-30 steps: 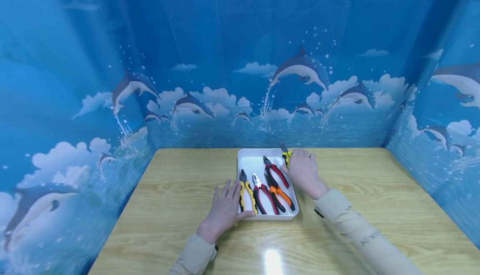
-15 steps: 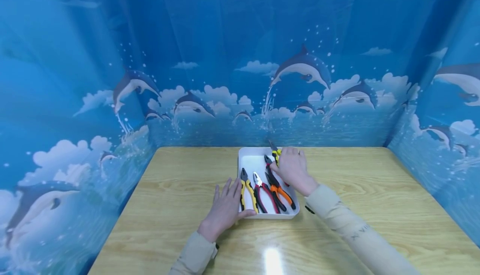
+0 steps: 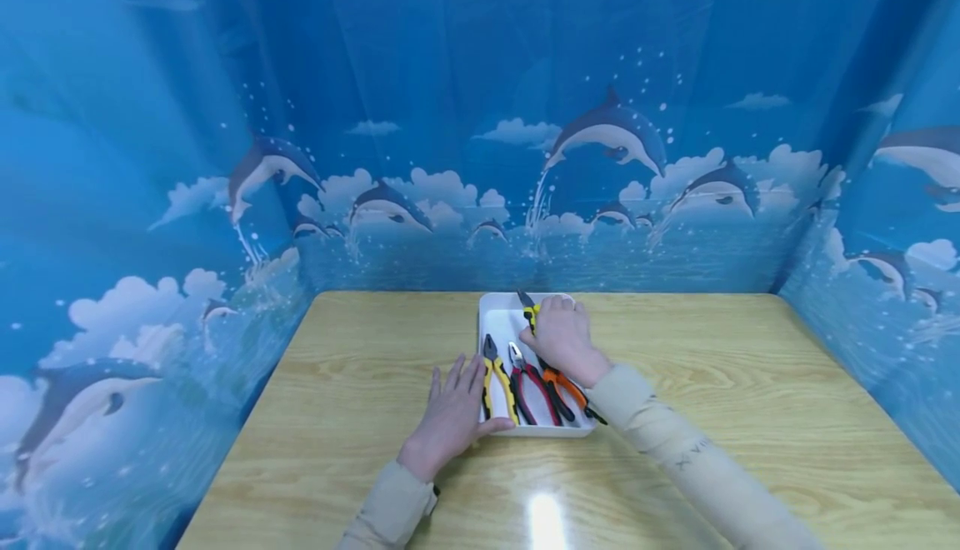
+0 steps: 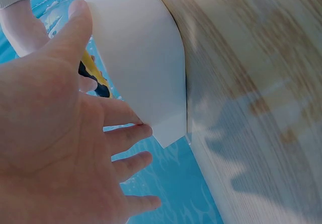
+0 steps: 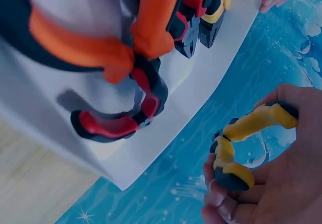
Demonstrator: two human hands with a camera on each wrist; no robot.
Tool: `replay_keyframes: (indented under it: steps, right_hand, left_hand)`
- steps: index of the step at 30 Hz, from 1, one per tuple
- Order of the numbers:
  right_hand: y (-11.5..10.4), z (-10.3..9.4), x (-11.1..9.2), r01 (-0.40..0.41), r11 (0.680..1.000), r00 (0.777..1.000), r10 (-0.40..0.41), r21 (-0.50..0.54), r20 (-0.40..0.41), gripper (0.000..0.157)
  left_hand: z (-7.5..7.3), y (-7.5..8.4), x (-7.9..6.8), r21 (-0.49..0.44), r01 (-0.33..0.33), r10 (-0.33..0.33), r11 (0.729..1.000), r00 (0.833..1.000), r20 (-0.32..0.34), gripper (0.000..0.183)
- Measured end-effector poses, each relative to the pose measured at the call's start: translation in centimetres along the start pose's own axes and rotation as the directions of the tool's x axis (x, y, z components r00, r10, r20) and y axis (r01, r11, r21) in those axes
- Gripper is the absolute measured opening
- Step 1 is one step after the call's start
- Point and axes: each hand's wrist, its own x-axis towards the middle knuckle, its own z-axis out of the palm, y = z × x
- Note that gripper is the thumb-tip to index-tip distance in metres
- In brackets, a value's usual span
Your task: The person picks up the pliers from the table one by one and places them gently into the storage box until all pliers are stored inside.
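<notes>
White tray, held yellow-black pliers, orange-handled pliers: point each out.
white tray (image 3: 498, 317): head view, bare floor near its far left corner.
yellow-black pliers (image 5: 251, 125): right wrist view, yellow handle in the right hand.
orange-handled pliers (image 5: 85, 48): right wrist view, orange handle grip.

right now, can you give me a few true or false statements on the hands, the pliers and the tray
1. The right hand grips yellow-and-black pliers. True.
2. The left hand holds red pliers. False: its straight fingers rest against the white tray, holding nothing.
3. The tray sits on a wooden table. True.
4. The tray is empty. False: several pliers lie in it, including an orange-handled pair.
</notes>
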Motion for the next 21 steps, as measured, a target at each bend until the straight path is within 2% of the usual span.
replay_keyframes:
  steps: [6, 9, 12, 17, 21]
  right_hand:
    - [-0.7, 0.9, 0.4, 0.018, 0.999, 1.000, -0.017, -0.028, 0.026, 0.061]
    - [-0.9, 1.4, 0.3, 0.035, 0.999, 0.999, -0.034, -0.014, 0.023, 0.059]
    - [-1.2, 1.7, 0.2, 0.048, 0.999, 0.998, -0.049, 0.008, 0.032, 0.063]
    - [-1.7, 1.5, 0.4, 0.052, 0.999, 0.993, -0.052, 0.008, 0.103, 0.071]
    - [-2.1, 1.9, 0.7, 0.035, 0.999, 0.991, -0.036, 0.010, 0.129, 0.064]
  left_hand:
    - [0.0, 0.0, 0.0, 0.004, 0.000, 0.000, 1.000, 1.000, 0.001, 0.101]
    - [-0.1, 0.0, 0.0, 0.005, -0.001, 0.001, 1.000, 1.000, -0.005, 0.100]
    - [0.0, 0.1, 0.0, 0.004, 0.004, -0.004, 1.000, 1.000, -0.004, 0.099]
    - [-0.1, 0.1, 0.0, -0.001, 0.013, -0.013, 1.000, 1.000, 0.001, 0.100]
    - [-0.1, 0.1, 0.0, 0.004, 0.001, -0.001, 1.000, 1.000, -0.007, 0.099]
